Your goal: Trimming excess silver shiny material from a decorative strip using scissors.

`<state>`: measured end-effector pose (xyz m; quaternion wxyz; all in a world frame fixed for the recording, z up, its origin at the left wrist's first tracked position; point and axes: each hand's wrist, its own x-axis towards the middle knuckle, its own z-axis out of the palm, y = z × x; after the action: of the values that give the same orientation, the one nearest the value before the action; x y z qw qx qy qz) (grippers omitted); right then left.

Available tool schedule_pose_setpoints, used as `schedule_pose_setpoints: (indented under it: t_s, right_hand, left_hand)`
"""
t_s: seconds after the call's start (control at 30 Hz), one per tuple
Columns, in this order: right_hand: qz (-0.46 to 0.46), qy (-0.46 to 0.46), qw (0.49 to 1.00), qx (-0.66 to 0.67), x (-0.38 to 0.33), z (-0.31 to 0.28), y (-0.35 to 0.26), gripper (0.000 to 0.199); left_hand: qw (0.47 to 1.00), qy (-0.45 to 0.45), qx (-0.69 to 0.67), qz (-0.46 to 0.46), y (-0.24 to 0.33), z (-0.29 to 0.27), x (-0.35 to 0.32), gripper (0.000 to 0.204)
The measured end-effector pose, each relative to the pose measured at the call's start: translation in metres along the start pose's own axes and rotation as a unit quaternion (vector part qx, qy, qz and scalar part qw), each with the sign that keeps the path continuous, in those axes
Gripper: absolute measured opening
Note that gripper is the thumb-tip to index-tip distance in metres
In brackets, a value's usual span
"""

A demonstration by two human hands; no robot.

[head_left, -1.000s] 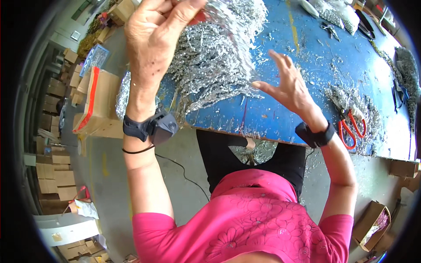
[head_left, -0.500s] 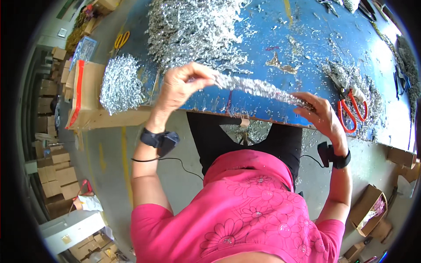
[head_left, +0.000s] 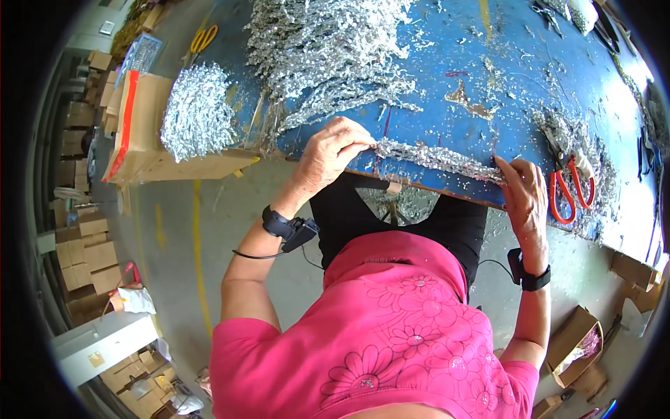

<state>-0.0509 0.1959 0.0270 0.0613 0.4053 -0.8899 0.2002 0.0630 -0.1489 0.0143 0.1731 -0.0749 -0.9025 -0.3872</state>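
**Silver tinsel strand stretched along the table's near edge**

Head view. The person's left hand (head_left: 333, 150) pinches one end of a length of silver tinsel garland (head_left: 436, 158), fingers closed on it. The right hand (head_left: 525, 199) grips the other end, fingers curled over it at the table's rim. The two hands are well apart, with the strand pulled out straight between them. It lies along the near edge of the scuffed blue worktable (head_left: 502, 63), just inside the rim.

Containers: one open brown cardboard box with red tape (head_left: 143, 133) stands beside the table's left end and holds a heap of silver tinsel (head_left: 199, 119), piled above its rim. One small open carton (head_left: 576, 346) sits on the floor at lower right; its contents are too small to tell. Stacks of brown cartons (head_left: 87, 251) line the far left.

Counts: one large loose pile of silver tinsel (head_left: 328, 49) on the table above the left hand; one pair of red-handled scissors (head_left: 569, 192) just right of the right hand; one pair of yellow-handled scissors (head_left: 202, 38) at the table's far left corner. Each wrist carries one black band.

Edges and room: the blue surface between the large pile and the red scissors is bare apart from silver scraps. The grey concrete floor (head_left: 174, 230) with a yellow line lies open to the person's left.
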Motion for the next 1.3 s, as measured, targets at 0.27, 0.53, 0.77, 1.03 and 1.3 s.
schedule_pose_setpoints:
  t_s: [0.27, 0.53, 0.77, 1.03, 1.3]
  right_hand:
    - [0.01, 0.014, 1.0, 0.002, -0.008, -0.001, 0.0, 0.042]
    - [0.01, 0.032, 0.999, -0.001, -0.016, 0.001, 0.002, 0.04]
    - [0.04, 0.006, 0.998, 0.057, -0.021, -0.012, 0.005, 0.045]
    - [0.167, 0.196, 0.964, -0.07, -0.051, -0.043, 0.059, 0.051]
    - [0.175, 0.157, 0.968, -0.093, -0.052, -0.05, 0.084, 0.056]
  left_hand:
    - [0.999, 0.0, 0.036, 0.031, -0.001, 0.003, -0.002, 0.013]
    - [0.994, 0.019, 0.078, 0.07, -0.002, 0.008, -0.008, 0.018]
    - [0.991, 0.043, 0.069, 0.107, -0.004, 0.012, -0.003, 0.02]
    - [0.992, 0.036, 0.08, 0.092, 0.0, 0.011, -0.003, 0.023]
    - [0.993, 0.033, 0.077, 0.079, -0.002, 0.01, -0.005, 0.023]
